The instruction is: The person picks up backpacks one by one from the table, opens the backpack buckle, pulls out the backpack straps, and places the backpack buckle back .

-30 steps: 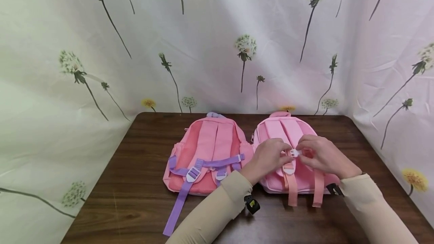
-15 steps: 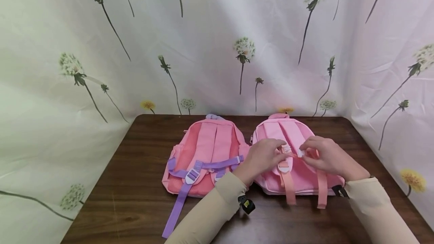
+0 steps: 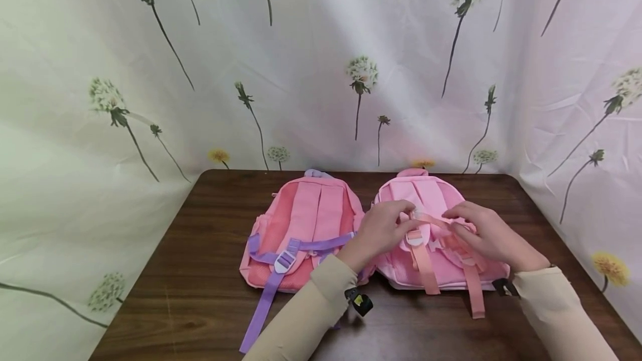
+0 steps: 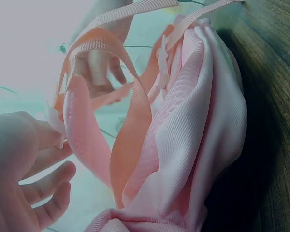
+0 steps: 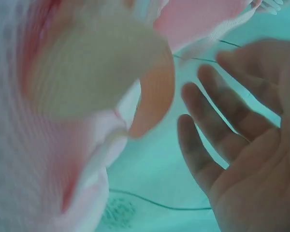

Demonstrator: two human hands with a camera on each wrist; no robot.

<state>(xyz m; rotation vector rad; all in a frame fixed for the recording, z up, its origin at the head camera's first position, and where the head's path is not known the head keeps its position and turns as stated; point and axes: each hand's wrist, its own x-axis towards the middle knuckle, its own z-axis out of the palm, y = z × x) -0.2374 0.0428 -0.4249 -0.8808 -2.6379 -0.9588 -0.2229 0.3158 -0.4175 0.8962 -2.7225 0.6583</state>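
Two small pink backpacks lie side by side, strap side up. On the right backpack (image 3: 396,273), my left hand (image 3: 376,233) pinches a white buckle (image 4: 54,118) on an orange strap (image 4: 133,145) between thumb and fingertips. Its other fingers are loosely bent in the left wrist view. From the buckle the strap stretches across toward my right hand (image 3: 489,235). The fingers of my right hand are spread and nearly straight in the right wrist view, close to the strap. A second white buckle piece (image 3: 435,245) lies on the backpack below the hands.
The left backpack (image 3: 281,222) has purple straps (image 3: 263,311), one trailing toward the front of the brown wooden table (image 3: 170,272). Orange strap ends (image 3: 475,294) hang off the right backpack's front. A flower-printed curtain (image 3: 311,99) closes off the back and sides.
The two white buckle pieces have come apart. My left hand has moved slightly left with one piece. My right hand has let go of the other, which dropped onto the backpack.
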